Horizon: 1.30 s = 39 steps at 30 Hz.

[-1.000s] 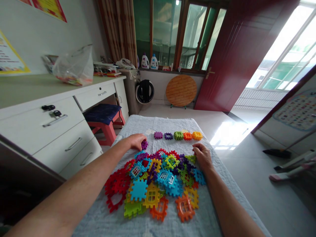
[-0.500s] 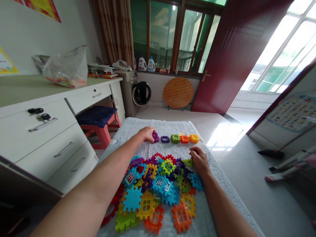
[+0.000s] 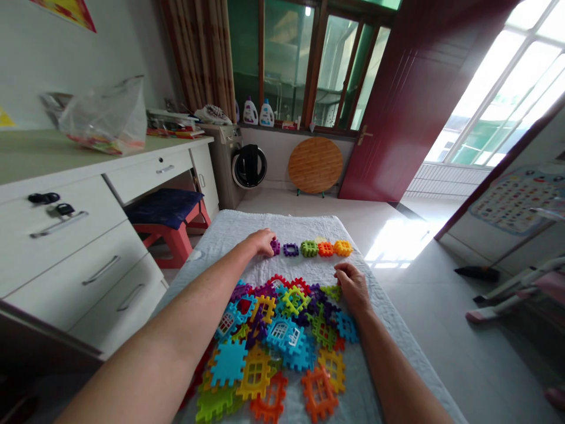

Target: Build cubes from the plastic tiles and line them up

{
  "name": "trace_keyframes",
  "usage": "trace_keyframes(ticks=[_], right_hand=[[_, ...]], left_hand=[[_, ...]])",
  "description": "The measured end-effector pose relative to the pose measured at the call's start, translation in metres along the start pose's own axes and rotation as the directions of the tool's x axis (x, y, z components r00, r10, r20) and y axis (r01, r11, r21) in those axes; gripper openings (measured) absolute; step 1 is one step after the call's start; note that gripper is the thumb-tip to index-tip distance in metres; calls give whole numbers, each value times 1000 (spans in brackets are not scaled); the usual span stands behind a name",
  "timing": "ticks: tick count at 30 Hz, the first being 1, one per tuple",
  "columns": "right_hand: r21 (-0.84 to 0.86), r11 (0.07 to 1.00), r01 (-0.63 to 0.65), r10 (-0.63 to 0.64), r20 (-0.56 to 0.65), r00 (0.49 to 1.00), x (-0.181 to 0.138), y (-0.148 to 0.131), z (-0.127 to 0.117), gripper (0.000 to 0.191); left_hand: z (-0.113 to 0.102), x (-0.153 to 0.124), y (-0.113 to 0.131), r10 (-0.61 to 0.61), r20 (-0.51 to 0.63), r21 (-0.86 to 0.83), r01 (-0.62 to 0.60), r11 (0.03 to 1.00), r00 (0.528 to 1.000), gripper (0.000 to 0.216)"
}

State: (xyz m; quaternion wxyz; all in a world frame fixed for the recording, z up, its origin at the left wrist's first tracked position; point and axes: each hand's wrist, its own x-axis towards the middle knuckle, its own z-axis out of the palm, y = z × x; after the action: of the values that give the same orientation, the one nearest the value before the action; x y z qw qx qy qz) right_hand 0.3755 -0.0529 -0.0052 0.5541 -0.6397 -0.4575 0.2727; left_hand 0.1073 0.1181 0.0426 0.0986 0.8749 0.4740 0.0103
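The left hand (image 3: 262,241) lay at the left end of a row of small blocks, with its fingertips closed on the small purple block (image 3: 275,246). This block stood just beside the purple ring block (image 3: 290,249). After it came the green block (image 3: 309,248), the orange block (image 3: 325,249) and the yellow block (image 3: 343,248), close together near the far edge of the quilted cloth (image 3: 304,225). Bare cloth remained left of the row, and between the row and the pile of plastic tiles (image 3: 273,338). The right hand (image 3: 351,287) rested with curled fingers on the pile's far right edge; whether it gripped a tile could not be told. The tiles were flat, glossy, toothed squares, many with window-shaped openings.
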Motion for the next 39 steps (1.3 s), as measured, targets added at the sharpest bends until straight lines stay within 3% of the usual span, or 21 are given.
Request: trace_keyframes(ticks=[8,13,16,18,21,28,33,39], right_hand=[[7,1000,1,-1,-2,1000,1,3,0,20],[24,1000,11,-11,8,1000,3,6,-1,20],[-3,1000,25,-25,11,1000,3,7,-1,20],[-10,999,31,-30,15,999,3,6,-1,20],[-1,1000,30,-30,14,999,2,5,-1,20],[6,1000,16,-16,7,1000,2,6,-1,20],[-5,1000,18,-17,18,1000,2,5,-1,20],[-30,999,28,-27,26,999,2,5,-2,19]], left_hand=[[-18,-17,0,25,-86,-24,-27,999,996,91],[-42,-73,-3,79,-141,-56,-87,995,987,65],[-44,-118,-4,139,4,-185,-136,973,990,41],[-38,-142,-5,127,132,-258,-89,962,983,43],[-25,-161,-8,68,212,-265,-9,964,975,48],[-14,-152,-17,24,208,-299,40,953,978,44],[-11,-136,-17,-60,52,-185,69,980,997,51],[1,-130,-10,-183,-89,-44,180,983,979,60]])
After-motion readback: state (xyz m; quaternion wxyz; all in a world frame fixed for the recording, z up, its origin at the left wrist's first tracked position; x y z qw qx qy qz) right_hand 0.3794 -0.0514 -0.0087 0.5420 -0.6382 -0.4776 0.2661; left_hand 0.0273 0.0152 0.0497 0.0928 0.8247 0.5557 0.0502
